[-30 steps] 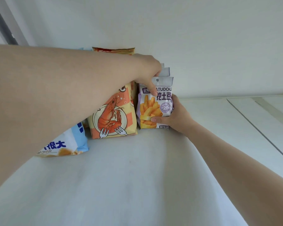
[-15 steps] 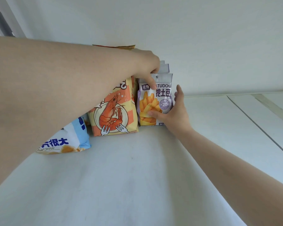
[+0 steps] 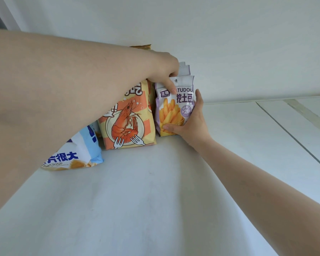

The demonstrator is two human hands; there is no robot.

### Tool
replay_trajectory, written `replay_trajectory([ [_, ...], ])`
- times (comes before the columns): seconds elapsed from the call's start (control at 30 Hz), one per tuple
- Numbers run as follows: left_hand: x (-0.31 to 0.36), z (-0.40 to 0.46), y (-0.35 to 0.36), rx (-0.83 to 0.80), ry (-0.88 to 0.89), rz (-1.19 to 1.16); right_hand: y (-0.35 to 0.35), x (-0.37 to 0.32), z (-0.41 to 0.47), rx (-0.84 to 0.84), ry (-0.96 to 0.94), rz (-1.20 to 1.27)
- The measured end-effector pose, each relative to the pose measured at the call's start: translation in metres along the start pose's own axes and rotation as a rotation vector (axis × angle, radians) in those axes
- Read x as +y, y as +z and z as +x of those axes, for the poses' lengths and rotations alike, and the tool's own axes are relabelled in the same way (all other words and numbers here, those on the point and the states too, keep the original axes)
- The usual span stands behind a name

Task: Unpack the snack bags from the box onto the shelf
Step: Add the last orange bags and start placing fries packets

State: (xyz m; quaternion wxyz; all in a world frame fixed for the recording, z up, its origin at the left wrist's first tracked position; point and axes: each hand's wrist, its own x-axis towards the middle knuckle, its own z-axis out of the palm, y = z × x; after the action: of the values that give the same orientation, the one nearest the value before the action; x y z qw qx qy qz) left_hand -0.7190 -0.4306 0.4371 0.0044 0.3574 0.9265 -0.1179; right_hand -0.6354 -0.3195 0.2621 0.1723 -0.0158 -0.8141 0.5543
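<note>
Fries bag [image 3: 174,109] upright on white shelf [image 3: 137,200], more purple bags stacked behind. Left hand [image 3: 164,71] pinching its top edge, thumb on the front; right hand [image 3: 190,122] gripping its lower right side. Just left, touching: prawn bag [image 3: 127,117], then blue crisp bag [image 3: 78,156], partly hidden by the left forearm.
</note>
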Motion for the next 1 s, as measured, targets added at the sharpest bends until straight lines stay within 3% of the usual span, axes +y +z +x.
replay_trajectory([
  [0.3,0.007,-0.011,-0.004,0.019,-0.023,-0.112,0.003,-0.004,-0.005,0.040,-0.005,-0.030],
  [0.6,0.012,-0.014,-0.004,0.034,0.013,-0.046,-0.014,-0.017,-0.018,0.016,0.050,-0.038],
  [0.77,0.034,-0.049,-0.013,0.135,0.037,-0.010,-0.048,-0.041,-0.044,-0.002,0.051,-0.264],
  [1.0,0.106,-0.147,-0.019,0.121,-0.009,-0.034,-0.121,-0.114,-0.126,-0.149,0.089,-0.680],
])
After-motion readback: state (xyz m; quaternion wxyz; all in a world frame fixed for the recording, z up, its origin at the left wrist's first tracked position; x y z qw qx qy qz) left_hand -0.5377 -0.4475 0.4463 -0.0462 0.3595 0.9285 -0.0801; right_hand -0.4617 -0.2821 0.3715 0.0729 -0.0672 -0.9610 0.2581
